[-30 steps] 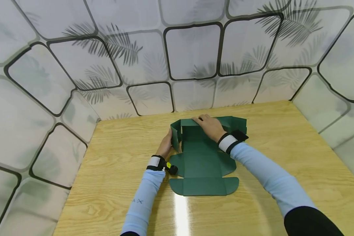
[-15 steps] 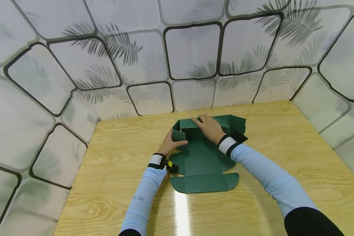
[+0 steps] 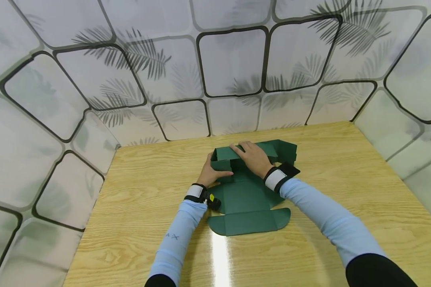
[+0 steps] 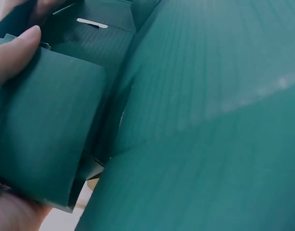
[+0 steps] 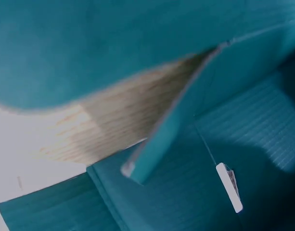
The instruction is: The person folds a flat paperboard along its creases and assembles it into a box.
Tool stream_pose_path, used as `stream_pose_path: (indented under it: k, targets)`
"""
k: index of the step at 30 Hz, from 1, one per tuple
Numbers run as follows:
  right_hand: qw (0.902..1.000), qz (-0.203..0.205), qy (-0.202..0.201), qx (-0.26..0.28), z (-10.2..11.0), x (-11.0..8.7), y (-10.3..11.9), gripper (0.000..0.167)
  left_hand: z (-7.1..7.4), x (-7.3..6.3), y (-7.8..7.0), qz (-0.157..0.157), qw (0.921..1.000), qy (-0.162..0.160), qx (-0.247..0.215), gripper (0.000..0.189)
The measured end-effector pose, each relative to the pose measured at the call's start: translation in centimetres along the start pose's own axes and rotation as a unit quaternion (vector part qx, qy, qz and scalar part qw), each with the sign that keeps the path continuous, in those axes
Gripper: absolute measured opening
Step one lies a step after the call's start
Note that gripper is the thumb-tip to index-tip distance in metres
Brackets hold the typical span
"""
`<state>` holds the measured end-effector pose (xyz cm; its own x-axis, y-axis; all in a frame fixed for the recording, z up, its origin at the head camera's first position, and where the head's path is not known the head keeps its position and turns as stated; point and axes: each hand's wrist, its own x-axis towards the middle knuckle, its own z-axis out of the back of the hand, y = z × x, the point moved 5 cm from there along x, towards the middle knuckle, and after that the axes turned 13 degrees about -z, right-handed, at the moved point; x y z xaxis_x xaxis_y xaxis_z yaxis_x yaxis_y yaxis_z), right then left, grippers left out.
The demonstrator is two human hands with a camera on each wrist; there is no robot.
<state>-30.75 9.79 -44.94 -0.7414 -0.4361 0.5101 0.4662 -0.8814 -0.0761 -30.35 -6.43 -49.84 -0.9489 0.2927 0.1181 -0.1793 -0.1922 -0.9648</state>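
Observation:
A dark green cardboard box, partly folded, lies on the table with its lid and rounded flaps spread toward me. At its far left corner, my left hand grips the folded side panel, thumb on the near face and fingers behind. That panel fills the left part of the left wrist view. My right hand holds the top of the back wall, fingers bent over its edge. The right side flap stands up beyond the right wrist. In the right wrist view, a pale slot shows in the cardboard.
The wooden table extends around the box on all sides. Behind it and at both sides hangs a patterned backdrop with leaf prints. A strip of glare lies on the wood in front of the box.
The left side panel has swung inward across the corner, with my left thumb now over its near face. The back wall's top has tipped toward me. My right hand has barely moved.

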Motion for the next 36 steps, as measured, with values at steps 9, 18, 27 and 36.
stream_pose_path:
  k: [9,18,27,36]
  targets:
    - [0.9999,-0.013,-0.001,0.007,0.10,0.17,0.23,0.048,0.05,0.41,-0.24,-0.012,0.9997,-0.013,0.014,0.093]
    - [0.9997,-0.021,0.006,0.010,0.14,0.07,0.16,0.047,-0.15,0.50,-0.15,-0.019,0.9993,-0.006,0.033,0.093]
    - [0.9987,-0.032,0.030,0.027,0.22,0.12,0.05,0.047,-0.03,0.56,-0.17,-0.028,0.9988,0.010,0.040,0.091]
    - [0.9946,-0.050,0.078,0.048,0.52,0.55,-0.25,0.050,0.15,0.57,-0.41,-0.025,0.9984,0.027,0.044,0.091]
